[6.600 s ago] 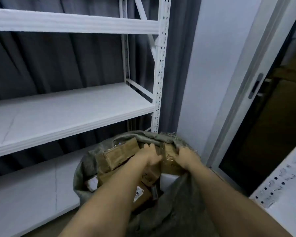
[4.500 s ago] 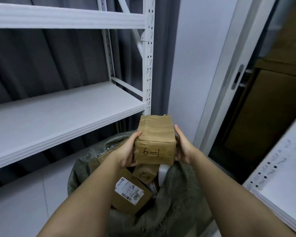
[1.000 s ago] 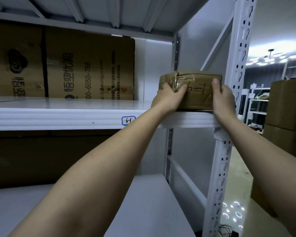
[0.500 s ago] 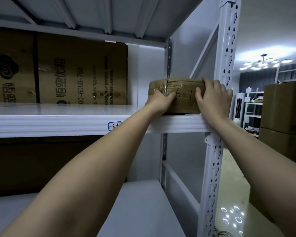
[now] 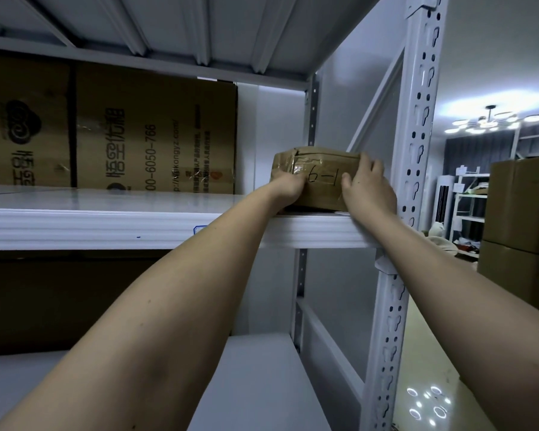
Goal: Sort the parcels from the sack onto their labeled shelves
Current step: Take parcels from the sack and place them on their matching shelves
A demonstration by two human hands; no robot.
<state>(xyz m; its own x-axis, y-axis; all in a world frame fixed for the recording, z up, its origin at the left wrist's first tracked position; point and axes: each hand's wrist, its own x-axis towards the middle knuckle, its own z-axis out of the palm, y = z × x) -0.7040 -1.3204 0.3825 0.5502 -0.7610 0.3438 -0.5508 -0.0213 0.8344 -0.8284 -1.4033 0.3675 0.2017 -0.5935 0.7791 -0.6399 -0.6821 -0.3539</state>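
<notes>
Head view: I have the taped parcel (image 5: 319, 178) sitting on the upper shelf (image 5: 106, 225), right of centre in the frame, tight against the perforated white upright (image 5: 417, 169) at the rack's end. My left hand (image 5: 288, 191) presses its lower left face with curled fingers, and my right hand (image 5: 367, 188) is wrapped over the right end, fingers over the top edge and thumb on the front. Both have hold of it; neither has let go.

As I judge it, this one parcel is all but placed: its base lies flat on the board, just behind the front lip, and only the release remains. A small blue-edged tag shows on the shelf lip beside my left forearm, mostly hidden, so I cannot read it against the parcel's mark. The sack is out of the frame, so I cannot tell how much is left to sort.

The parcel is a squat brown carton wrapped in glossy, wrinkled tape, its corners softened, with "6-1" handwritten upside down on the facing side. A large printed cardboard box (image 5: 156, 135) stands further left on the same shelf.
</notes>
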